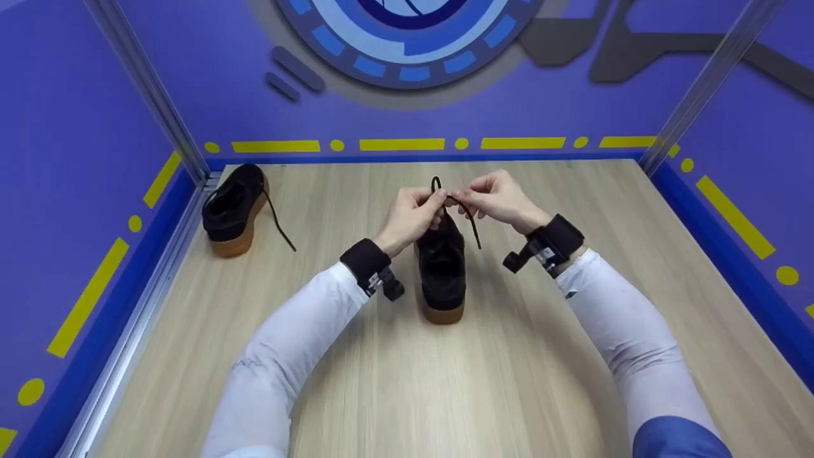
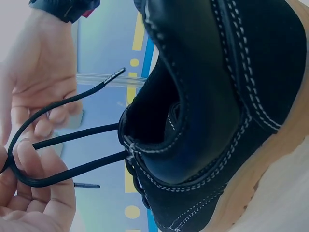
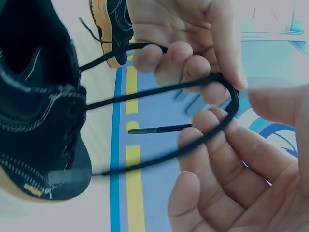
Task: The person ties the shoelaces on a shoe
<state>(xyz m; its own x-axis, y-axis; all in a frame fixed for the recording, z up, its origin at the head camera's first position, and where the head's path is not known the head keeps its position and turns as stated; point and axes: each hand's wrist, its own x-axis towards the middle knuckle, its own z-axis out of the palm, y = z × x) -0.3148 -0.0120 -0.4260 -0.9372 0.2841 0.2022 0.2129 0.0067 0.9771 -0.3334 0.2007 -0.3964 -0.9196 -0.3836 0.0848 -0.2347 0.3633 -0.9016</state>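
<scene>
A black shoe (image 1: 443, 296) with a tan sole stands on the table, its heel toward me. Above its front, my left hand (image 1: 410, 216) pinches the black shoelace (image 1: 472, 224) between thumb and fingers, with a small loop rising over them. My right hand (image 1: 499, 198) holds the lace close beside the left fingertips, and one lace end hangs below it. Two strands run from the shoe's eyelets up to the hands in the left wrist view. A curved stretch of lace (image 3: 193, 145) crosses in front of the right fingers in the right wrist view.
Another black shoe (image 1: 219, 229) stands at the back left of the wooden table (image 1: 407, 394), with its loose lace (image 1: 278, 222) trailing to the right. Blue-purple panels (image 1: 394, 121) with yellow marks rise at the back and both sides.
</scene>
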